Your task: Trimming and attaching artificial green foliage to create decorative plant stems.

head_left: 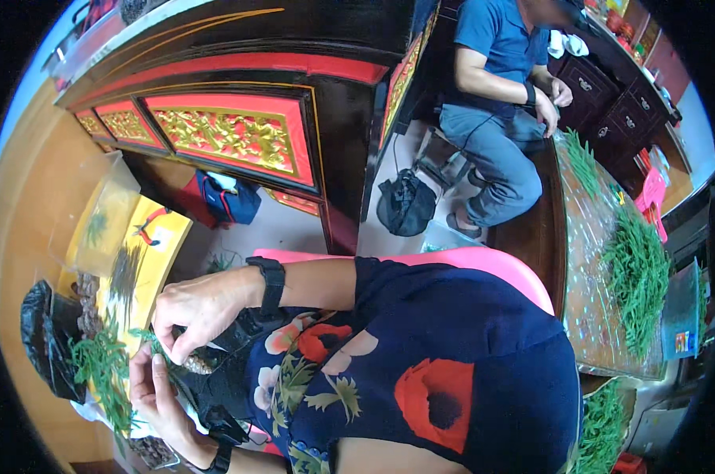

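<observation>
My right hand (195,312), with a dark band on its wrist, has its thumb and fingers closed on a small green leaf sprig (146,335). Close against it, my left hand (161,395) pinches the lower part of the same sprig, mostly hidden by the fingers. Beside the hands on the left lies a bunch of green feathery foliage (105,367). Past it, a bundle of thin dark wires (124,276) and red-handled pliers (148,227) rest on a yellow board (168,241). A brownish scaly piece (197,363) shows below my right hand, partly covered.
A clear plastic box (105,209) and a black bag (45,336) stand by the board. Behind is a dark carved panel (223,134). Another person (496,103) sits at the upper right, near a table (587,276) with heaped green foliage (638,268).
</observation>
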A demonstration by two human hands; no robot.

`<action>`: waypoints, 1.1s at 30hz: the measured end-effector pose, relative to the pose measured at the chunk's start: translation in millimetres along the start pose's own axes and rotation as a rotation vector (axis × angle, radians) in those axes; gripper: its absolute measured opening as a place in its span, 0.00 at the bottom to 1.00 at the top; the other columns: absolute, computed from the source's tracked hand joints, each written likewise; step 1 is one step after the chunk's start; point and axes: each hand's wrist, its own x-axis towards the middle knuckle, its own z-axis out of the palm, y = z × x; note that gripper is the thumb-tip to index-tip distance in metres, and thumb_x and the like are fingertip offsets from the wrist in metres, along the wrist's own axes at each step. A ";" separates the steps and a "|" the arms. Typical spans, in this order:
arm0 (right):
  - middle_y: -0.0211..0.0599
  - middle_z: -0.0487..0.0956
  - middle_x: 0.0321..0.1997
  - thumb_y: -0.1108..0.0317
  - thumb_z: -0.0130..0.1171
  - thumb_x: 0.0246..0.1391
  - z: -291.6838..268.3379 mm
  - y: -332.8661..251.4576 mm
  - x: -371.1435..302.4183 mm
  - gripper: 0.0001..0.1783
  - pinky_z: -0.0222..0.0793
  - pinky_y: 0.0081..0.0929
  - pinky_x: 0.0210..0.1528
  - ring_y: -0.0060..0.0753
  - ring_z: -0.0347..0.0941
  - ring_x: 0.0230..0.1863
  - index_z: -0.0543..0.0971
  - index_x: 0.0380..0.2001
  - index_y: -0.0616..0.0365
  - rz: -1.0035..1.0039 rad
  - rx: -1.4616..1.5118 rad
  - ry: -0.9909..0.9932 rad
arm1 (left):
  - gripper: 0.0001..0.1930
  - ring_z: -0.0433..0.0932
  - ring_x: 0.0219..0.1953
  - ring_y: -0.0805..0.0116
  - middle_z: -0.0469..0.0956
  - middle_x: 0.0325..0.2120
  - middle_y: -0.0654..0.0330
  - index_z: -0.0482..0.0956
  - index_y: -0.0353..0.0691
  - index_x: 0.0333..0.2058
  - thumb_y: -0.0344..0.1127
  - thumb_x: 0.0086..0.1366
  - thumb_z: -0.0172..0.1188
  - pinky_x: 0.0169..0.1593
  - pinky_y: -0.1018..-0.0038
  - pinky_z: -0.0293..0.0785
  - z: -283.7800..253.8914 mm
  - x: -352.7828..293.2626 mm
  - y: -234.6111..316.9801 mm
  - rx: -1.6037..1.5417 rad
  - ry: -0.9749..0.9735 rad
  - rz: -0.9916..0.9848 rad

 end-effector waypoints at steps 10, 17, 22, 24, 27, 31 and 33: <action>0.42 0.80 0.32 0.67 0.61 0.46 -0.5 9.2 9.8 0.10 0.69 0.27 0.37 0.31 0.76 0.33 0.79 0.25 0.65 -0.110 0.032 0.204 | 0.06 0.66 0.30 0.82 0.72 0.29 0.69 0.74 0.39 0.36 0.29 0.59 0.59 0.34 0.85 0.61 -3.4 1.2 -19.3 -0.124 0.312 0.076; 0.37 0.78 0.40 0.73 0.56 0.53 -12.2 -1.9 3.0 0.07 0.67 0.19 0.45 0.21 0.72 0.41 0.79 0.31 0.67 0.073 0.085 0.424 | 0.08 0.66 0.26 0.83 0.72 0.27 0.69 0.74 0.40 0.35 0.29 0.56 0.63 0.28 0.86 0.60 4.1 3.2 -16.0 -0.317 0.422 -0.003; 0.37 0.77 0.43 0.73 0.56 0.54 -8.3 -2.2 8.0 0.08 0.67 0.19 0.47 0.20 0.72 0.42 0.78 0.31 0.69 0.213 0.258 0.403 | 0.09 0.69 0.27 0.82 0.73 0.28 0.67 0.73 0.39 0.35 0.28 0.56 0.63 0.29 0.86 0.63 3.9 0.8 -19.5 -0.428 0.429 -0.056; 0.37 0.76 0.44 0.73 0.56 0.55 -9.8 1.6 8.9 0.08 0.67 0.19 0.48 0.20 0.71 0.43 0.78 0.31 0.69 0.273 0.326 0.298 | 0.08 0.72 0.31 0.79 0.74 0.29 0.65 0.73 0.39 0.35 0.27 0.57 0.62 0.30 0.85 0.66 3.1 3.3 -22.2 -0.537 0.390 -0.069; 0.38 0.76 0.44 0.73 0.56 0.55 -9.8 5.4 8.8 0.08 0.67 0.19 0.48 0.20 0.71 0.43 0.77 0.32 0.69 0.262 0.322 0.292 | 0.08 0.75 0.34 0.76 0.75 0.30 0.64 0.73 0.39 0.36 0.27 0.58 0.61 0.32 0.83 0.68 3.3 5.3 -24.8 -0.631 0.351 -0.083; 0.39 0.75 0.45 0.73 0.56 0.54 -11.7 7.5 9.4 0.07 0.67 0.18 0.48 0.20 0.71 0.43 0.77 0.31 0.68 0.267 0.295 0.308 | 0.07 0.77 0.40 0.70 0.76 0.32 0.62 0.72 0.39 0.37 0.26 0.59 0.58 0.34 0.82 0.71 2.8 8.1 -27.6 -0.752 0.301 -0.097; 0.39 0.75 0.46 0.73 0.55 0.54 -10.2 11.4 9.0 0.07 0.67 0.18 0.48 0.20 0.71 0.43 0.77 0.31 0.68 0.272 0.286 0.318 | 0.07 0.77 0.43 0.67 0.76 0.34 0.61 0.72 0.38 0.38 0.27 0.60 0.57 0.36 0.81 0.72 2.0 7.6 -28.6 -0.825 0.262 -0.103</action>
